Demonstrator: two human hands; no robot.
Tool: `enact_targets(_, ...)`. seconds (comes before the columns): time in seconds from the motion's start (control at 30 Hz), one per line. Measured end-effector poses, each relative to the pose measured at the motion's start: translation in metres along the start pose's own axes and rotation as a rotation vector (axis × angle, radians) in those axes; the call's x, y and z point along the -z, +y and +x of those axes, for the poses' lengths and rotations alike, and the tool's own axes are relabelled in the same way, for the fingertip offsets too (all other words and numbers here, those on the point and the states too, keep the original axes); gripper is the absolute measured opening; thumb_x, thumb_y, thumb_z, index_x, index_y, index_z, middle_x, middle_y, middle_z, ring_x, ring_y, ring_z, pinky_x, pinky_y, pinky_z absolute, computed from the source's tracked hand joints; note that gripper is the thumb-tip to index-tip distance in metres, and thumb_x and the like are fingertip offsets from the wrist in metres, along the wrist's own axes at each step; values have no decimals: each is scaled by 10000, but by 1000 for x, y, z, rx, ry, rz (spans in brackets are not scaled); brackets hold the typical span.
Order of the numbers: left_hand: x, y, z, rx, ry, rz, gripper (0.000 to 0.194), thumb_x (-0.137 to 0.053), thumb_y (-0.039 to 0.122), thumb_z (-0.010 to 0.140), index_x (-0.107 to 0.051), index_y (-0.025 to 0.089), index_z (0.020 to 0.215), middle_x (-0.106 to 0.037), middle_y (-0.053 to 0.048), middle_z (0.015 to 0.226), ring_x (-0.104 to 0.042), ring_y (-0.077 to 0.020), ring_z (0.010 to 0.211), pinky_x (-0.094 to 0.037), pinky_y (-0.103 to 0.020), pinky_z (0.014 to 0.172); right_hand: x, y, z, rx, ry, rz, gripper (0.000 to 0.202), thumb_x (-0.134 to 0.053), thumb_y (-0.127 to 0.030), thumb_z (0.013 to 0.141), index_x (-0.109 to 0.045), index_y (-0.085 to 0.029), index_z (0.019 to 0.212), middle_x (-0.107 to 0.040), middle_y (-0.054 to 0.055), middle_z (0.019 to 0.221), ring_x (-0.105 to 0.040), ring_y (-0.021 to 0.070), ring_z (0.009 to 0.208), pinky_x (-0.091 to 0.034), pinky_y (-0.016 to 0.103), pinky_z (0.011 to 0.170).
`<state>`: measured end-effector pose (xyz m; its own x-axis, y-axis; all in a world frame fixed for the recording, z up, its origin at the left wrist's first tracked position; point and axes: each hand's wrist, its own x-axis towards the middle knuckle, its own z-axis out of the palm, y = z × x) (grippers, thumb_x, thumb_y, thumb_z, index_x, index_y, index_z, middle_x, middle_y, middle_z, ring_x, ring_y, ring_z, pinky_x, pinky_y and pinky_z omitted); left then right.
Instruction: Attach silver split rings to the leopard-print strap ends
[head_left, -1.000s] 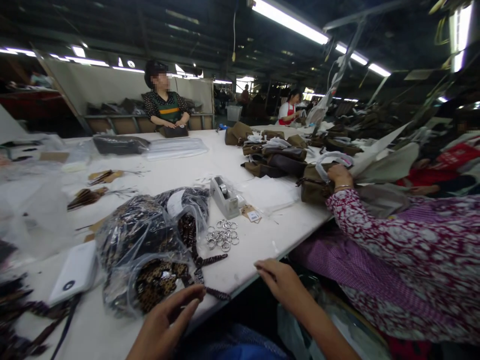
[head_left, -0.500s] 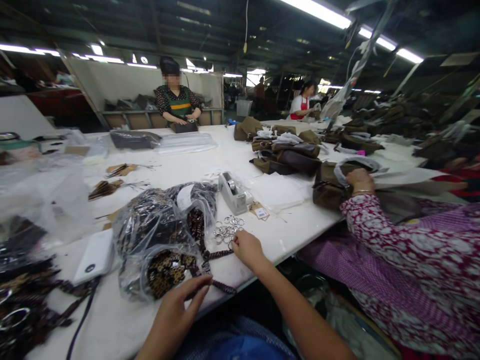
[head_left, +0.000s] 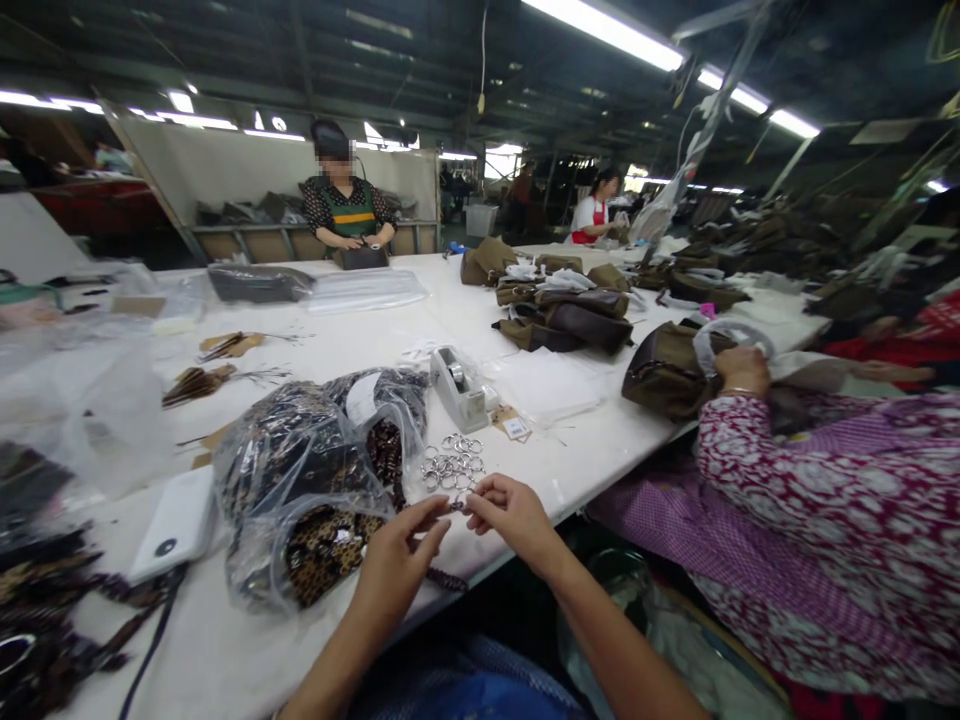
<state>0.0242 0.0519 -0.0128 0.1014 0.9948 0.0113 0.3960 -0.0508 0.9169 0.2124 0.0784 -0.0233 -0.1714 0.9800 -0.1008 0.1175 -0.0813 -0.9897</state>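
My left hand (head_left: 399, 552) pinches a short end of dark patterned fabric strap (head_left: 455, 506) between thumb and fingers. Facing it, my right hand (head_left: 514, 518) is closed in a pinch at the strap's other side; whether it grips the strap or a ring there is too small to tell. Just beyond my fingertips lies a pile of silver metal rings (head_left: 452, 463). To the left, a clear plastic bag (head_left: 281, 450) bulges with leopard-print and dark patterned fabric. Another piece of dark strap (head_left: 448, 579) hangs at the table edge below my hands.
A grey tape dispenser (head_left: 459, 390) stands behind the rings, beside cardboard tags (head_left: 512, 424) and white sheets (head_left: 551, 385). A white power bank (head_left: 174, 525) with a cable lies left. At right, a co-worker's patterned sleeve (head_left: 810, 465) reaches to a brown bag (head_left: 666, 368).
My right hand has come away from the ring pile toward me. My left hand has risen and moved right, so their fingertips now almost meet at the strap. The view shifted slightly.
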Motion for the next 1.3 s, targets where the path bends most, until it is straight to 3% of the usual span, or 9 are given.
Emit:
enact_targets(0.07,-4,8,2,56,-11,-123,384,-656,423,814,-708,171,1098,-767,-91,1028,-729,-220,737,-591,-308,645,-3,-7,-7,-24,-20,101,356,-688,-503,783,-580,-166,816,-708,33,698,-692,170,604,-552,275,577)
enact_targets(0.2,-1,19,1,142,-28,-293,373,-718,459,743,-742,142,938,-772,-83,830,-713,-220,723,-567,-283,630,-6,-18,-20,-65,-53,272,393,-768,-504,721,-608,-153,797,-683,6,613,-652,141,544,-530,249,553)
enact_targets(0.43,8,30,-14,238,-28,-427,365,-732,449,738,-721,139,930,-746,-67,836,-692,-196,765,-553,-267,671,-10,-24,-33,-108,-133,435,446,-689,-579,788,-646,-139,853,-710,50,749,-665,135,614,-527,251,603)
enact_targets(0.67,12,29,-21,198,0,-332,360,-716,454,742,-717,133,906,-735,-53,757,-689,-202,712,-572,-313,686,-14,-25,-34,-75,-73,428,461,-698,-593,773,-683,-138,842,-648,17,715,-616,116,595,-508,245,593)
enact_targets(0.83,9,21,-22,122,22,-296,343,-682,451,777,-742,152,934,-757,-73,863,-701,-231,794,-575,-304,667,-18,-21,-42,-128,-149,486,443,-681,-573,809,-689,-145,924,-668,31,784,-627,108,616,-510,236,603)
enact_targets(1.03,10,19,-26,-65,-1,-93,227,-664,378,798,-787,189,825,-736,-99,964,-667,-252,977,-528,-343,871,-27,-15,-50,-224,-273,601,398,-746,-515,781,-692,-164,961,-670,23,838,-612,87,643,-493,209,634)
enact_targets(1.17,4,15,-33,2,10,-143,300,-624,427,834,-766,179,923,-733,-101,948,-688,-229,847,-566,-315,728,-33,-6,-49,-209,-176,552,355,-786,-475,746,-690,-165,890,-634,-10,730,-552,82,585,-439,192,573)
enact_targets(1.3,-3,10,-43,129,-19,-278,360,-601,448,863,-689,154,1052,-731,-65,824,-697,-206,709,-565,-276,591,-33,-3,-50,0,19,250,276,-747,-452,787,-685,-185,816,-646,-4,694,-576,132,597,-465,245,598)
